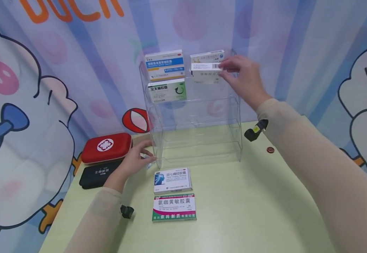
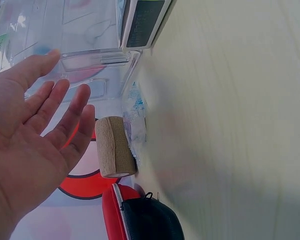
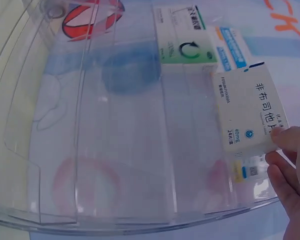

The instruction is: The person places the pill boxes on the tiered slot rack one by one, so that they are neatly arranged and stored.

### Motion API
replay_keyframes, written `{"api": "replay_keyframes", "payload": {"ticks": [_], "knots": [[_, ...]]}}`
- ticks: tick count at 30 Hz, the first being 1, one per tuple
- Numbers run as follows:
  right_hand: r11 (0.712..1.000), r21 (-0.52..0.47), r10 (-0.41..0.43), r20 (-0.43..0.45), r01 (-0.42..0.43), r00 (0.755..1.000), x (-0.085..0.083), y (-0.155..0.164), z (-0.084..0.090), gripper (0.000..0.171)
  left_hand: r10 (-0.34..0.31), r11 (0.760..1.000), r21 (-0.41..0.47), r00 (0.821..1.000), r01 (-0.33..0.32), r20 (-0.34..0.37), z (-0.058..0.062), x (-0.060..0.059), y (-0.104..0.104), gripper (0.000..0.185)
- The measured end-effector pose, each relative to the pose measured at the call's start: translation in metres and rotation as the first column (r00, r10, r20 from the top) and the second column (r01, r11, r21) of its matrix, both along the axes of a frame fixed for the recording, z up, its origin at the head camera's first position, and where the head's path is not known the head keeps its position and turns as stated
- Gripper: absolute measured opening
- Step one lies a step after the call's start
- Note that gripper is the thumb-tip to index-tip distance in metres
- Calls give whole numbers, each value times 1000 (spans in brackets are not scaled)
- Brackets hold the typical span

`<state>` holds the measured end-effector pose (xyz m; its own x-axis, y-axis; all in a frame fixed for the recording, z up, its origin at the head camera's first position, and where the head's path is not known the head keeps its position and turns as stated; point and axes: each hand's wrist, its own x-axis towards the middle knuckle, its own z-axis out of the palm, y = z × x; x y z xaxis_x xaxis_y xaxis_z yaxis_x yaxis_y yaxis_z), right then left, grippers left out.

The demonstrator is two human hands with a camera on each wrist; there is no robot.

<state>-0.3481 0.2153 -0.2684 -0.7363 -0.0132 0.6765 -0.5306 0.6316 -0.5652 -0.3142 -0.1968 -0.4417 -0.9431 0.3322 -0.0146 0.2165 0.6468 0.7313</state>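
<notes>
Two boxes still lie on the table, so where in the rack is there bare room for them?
The clear acrylic rack's lower tiers are bare. Its top tiers are crowded: blue-striped box, green-marked box, and the white box the right hand holds.

A pale green table [image 1: 265, 211] stands against a striped blue and lilac curtain [image 1: 107, 70] printed with white cartoon ducks (orange letters run across its top edge), evenly lit.

Both arms out, one high, one low.
Right hand [image 1: 245, 79] raised, fingertips [image 3: 289, 137] pinching; left hand [image 1: 136, 159] low, fingers [image 2: 65, 107] straight and spread, sleeves to wrists.
</notes>
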Motion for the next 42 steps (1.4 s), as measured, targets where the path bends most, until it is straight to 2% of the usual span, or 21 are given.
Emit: {"api": "replay_keyframes", "payload": {"ticks": [5, 11, 15, 19, 22, 25, 27, 29, 32, 36, 39, 42], "knots": [[999, 48, -2, 77, -1, 997, -13, 0, -7, 24, 4, 1000, 3, 1000, -4, 1, -2, -1, 0, 67], [987, 161, 1, 128, -21, 992, -18, 0, -17, 24, 8, 1000, -5, 1000, -8, 10, -3, 0, 0, 66], [963, 263, 13, 148, -52, 989, -20, 0, -21, 25, 5, 1000, -7, 1000, -5, 10, -5, 0, -2, 67], [947, 318, 0, 113, -36, 994, -19, -2, -24, 28, 6, 1000, -13, 1000, -6, 9, -8, 0, -3, 67], [954, 299, 13, 16, -17, 1000, -8, -7, -30, 30, 12, 1000, -10, 1000, -12, 16, -9, 1, -3, 66], [971, 233, 62, -55, -47, 997, 15, -19, -45, 30, 11, 1000, -3, 999, -11, 30, -8, 2, -3, 68], [976, 196, 109, -39, -99, 993, 35, -29, -62, 28, 12, 1000, 3, 999, -12, 39, -6, 3, -3, 69], [973, 163, 163, 36, -167, 986, 56, -41, -84, 26, 9, 1000, 7, 999, -10, 42, -4, 2, -3, 70], [951, 147, 242, 192, -271, 951, 87, -60, -121, 25, 10, 1000, 12, 999, -11, 37, -1, 1, -2, 68], [901, 149, 326, 386, -408, 863, 125, -82, -167, 25, 10, 1000, 11, 999, -11, 32, -1, -3, -1, 67], [871, 124, 364, 487, -475, 794, 148, -94, -189, 26, 16, 1000, 8, 999, -16, 29, -3, -5, 0, 67], [867, 94, 358, 568, -490, 741, 164, -103, -201, 32, 24, 1000, 8, 999, -24, 27, -4, -5, 0, 67]]}}
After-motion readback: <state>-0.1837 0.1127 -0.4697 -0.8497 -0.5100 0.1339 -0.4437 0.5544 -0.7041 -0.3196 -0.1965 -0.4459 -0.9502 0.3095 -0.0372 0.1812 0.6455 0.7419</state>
